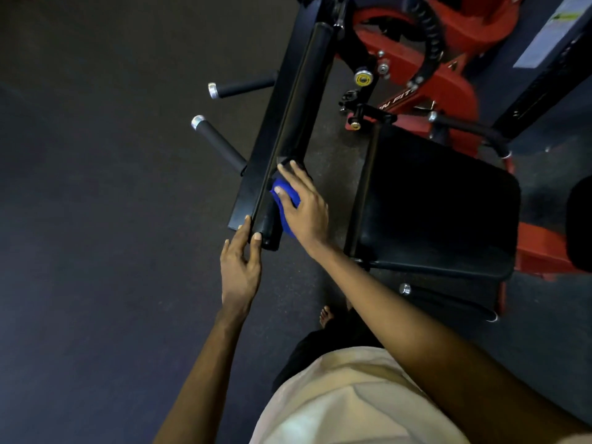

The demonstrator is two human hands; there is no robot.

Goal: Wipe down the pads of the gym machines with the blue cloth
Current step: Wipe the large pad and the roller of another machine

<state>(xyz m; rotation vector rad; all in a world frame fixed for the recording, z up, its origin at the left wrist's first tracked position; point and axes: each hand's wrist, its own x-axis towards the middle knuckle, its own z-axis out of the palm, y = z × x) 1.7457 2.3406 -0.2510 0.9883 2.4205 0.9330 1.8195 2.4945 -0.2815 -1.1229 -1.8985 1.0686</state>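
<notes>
Left of the long roller pad [298, 116], the dark floor [96, 219] lies open, broken only by the near handle bar [221, 144] and the far handle bar [246, 87], which jut sideways from the flat black panel [266, 139]. Between the roller pad and the black seat pad [442, 206] runs a narrow strip of bare floor, closed at its far end by the red frame [448, 88]. The left hand [240, 267] and the right hand [304, 209] crowd the roller pad's near end.

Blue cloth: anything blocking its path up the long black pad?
Nothing visible. The right hand presses the blue cloth on the long black pad near its lower end, and the pad runs bare from there up to the red frame. The left hand touches only the near end, below the cloth.
</notes>
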